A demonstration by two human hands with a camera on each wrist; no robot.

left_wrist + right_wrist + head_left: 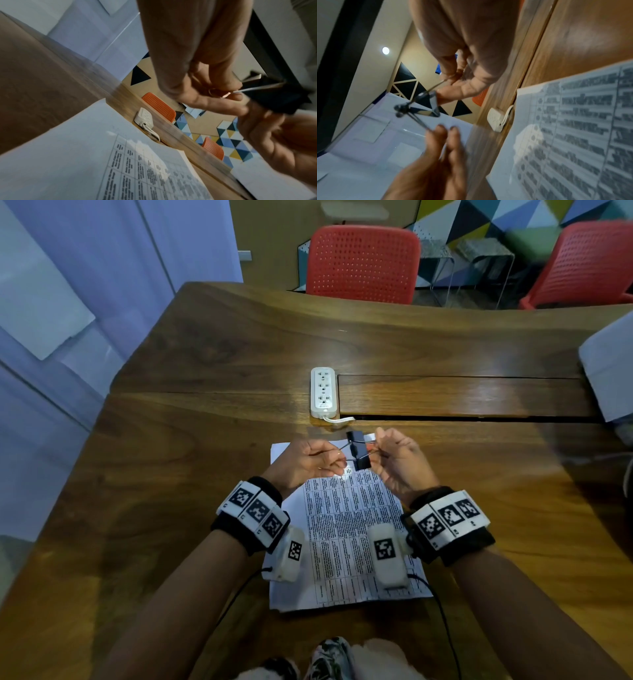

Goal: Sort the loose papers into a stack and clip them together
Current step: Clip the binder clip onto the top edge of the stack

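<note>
A stack of printed papers [342, 529] lies on the wooden table [191, 446] straight in front of me. A black binder clip [358, 450] with wire handles is held in the air over the stack's far edge. My left hand [337, 458] pinches one wire handle from the left. My right hand [376, 451] pinches the other from the right. In the left wrist view the clip [274, 97] hangs clear of the papers [68, 155]. In the right wrist view the clip [426, 106] sits between both hands, with the papers [573, 135] below it.
A white power strip [322, 392] lies just beyond the papers, beside a long cable flap [459, 395] in the table. Two red chairs [363, 263] stand behind the table. A white sheet [609, 371] overhangs the right edge of the view.
</note>
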